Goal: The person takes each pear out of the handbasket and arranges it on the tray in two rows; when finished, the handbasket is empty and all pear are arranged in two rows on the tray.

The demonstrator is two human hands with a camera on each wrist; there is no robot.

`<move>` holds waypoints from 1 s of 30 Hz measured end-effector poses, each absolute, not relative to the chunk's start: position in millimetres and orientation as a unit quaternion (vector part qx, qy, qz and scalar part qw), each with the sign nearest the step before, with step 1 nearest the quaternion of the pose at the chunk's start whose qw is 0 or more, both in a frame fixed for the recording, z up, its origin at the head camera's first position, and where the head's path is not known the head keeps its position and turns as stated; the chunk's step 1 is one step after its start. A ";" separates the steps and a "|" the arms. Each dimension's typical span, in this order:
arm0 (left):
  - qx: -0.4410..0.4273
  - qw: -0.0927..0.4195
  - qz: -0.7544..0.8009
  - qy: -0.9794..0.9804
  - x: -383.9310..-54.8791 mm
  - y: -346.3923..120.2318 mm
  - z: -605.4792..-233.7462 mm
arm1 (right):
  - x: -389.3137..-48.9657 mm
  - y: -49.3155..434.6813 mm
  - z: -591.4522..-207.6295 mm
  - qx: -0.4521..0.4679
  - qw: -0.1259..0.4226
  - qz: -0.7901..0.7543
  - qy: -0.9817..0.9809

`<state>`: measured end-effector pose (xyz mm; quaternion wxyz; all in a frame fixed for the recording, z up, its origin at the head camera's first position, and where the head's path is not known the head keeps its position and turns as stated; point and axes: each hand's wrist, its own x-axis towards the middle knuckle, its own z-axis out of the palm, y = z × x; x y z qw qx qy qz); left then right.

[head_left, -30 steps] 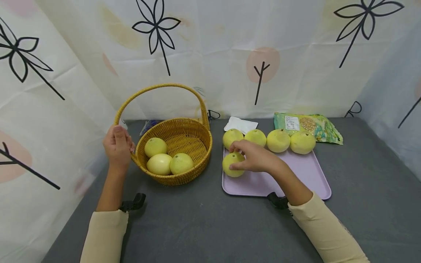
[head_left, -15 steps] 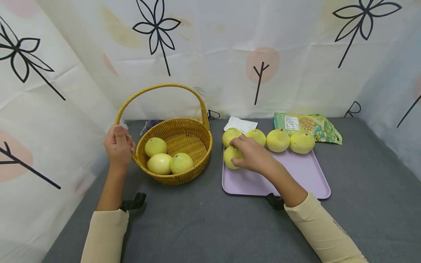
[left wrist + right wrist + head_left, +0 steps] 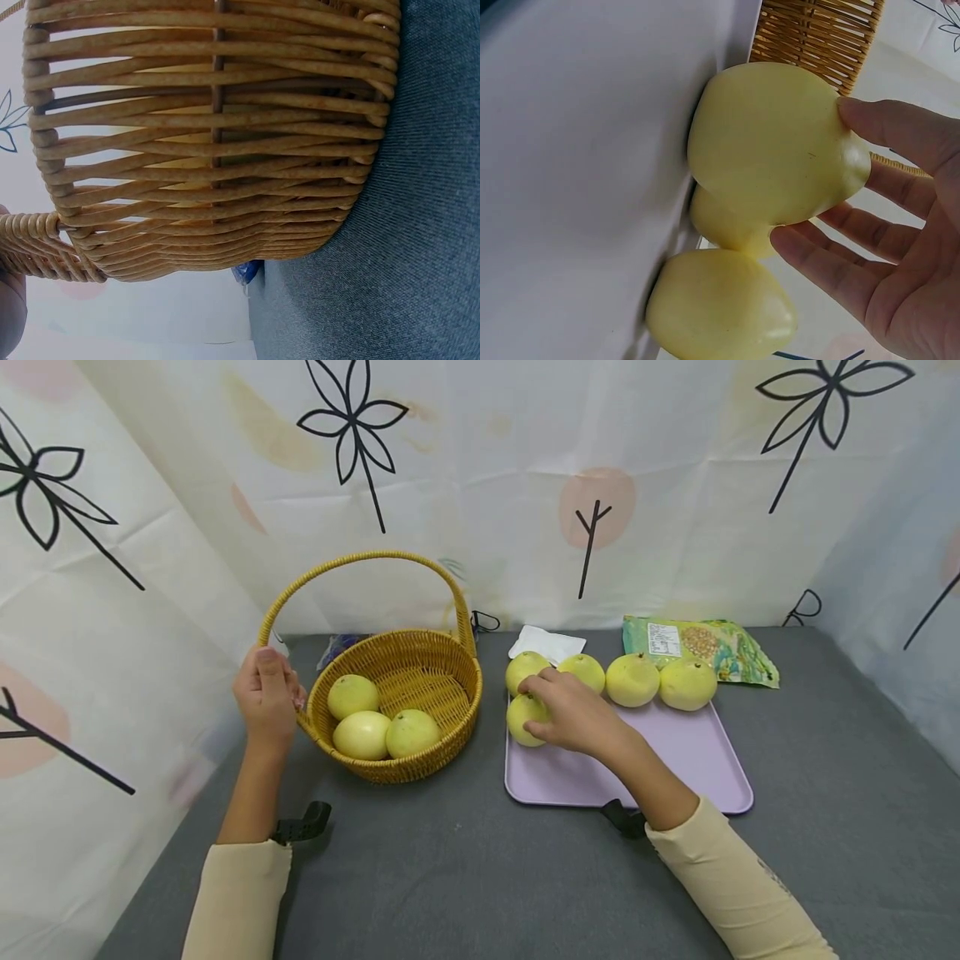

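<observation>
In the head view, my left hand (image 3: 267, 693) grips the side of the handle of a yellow wicker basket (image 3: 467, 727). Three round yellow-green fruits (image 3: 362, 735) lie together inside it. My right hand (image 3: 573, 710) has thumb and fingertips around another round yellow-green fruit (image 3: 525, 718) at the left of a lilac tray (image 3: 577, 781). Up close in the right wrist view, that smooth fruit (image 3: 772, 142) sits against the tray surface, with the fingers touching its top and sides. Several more such fruits (image 3: 632, 680) stand in a row along the tray's back edge.
Behind the tray lie a white tissue (image 3: 547, 644) and a green printed packet (image 3: 708, 649). A dark blue item (image 3: 341, 647) is partly hidden behind the basket. A patterned cloth (image 3: 487, 510) hangs behind the grey tabletop (image 3: 450, 877).
The fruit under my right hand has shifted slightly away from me, up to the back row, and then stayed there. My left hand and the basket have kept their place.
</observation>
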<state>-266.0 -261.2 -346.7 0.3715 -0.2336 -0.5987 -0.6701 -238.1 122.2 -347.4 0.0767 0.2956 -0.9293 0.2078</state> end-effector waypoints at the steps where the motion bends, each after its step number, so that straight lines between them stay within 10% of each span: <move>1: -0.234 0.371 -0.670 -0.598 -266.1 -261.1 -346.6 | -238.3 122.2 -347.1 0.297 0.077 0.209 -0.929; 14: -0.237 0.369 -0.668 -0.601 -265.2 -260.9 -346.5 | -243.7 92.9 -335.8 0.304 0.072 0.253 -0.916; 30: -0.238 0.373 -0.670 -0.596 -264.8 -259.7 -345.8 | -272.7 -6.0 -340.6 0.372 -0.136 0.284 -0.873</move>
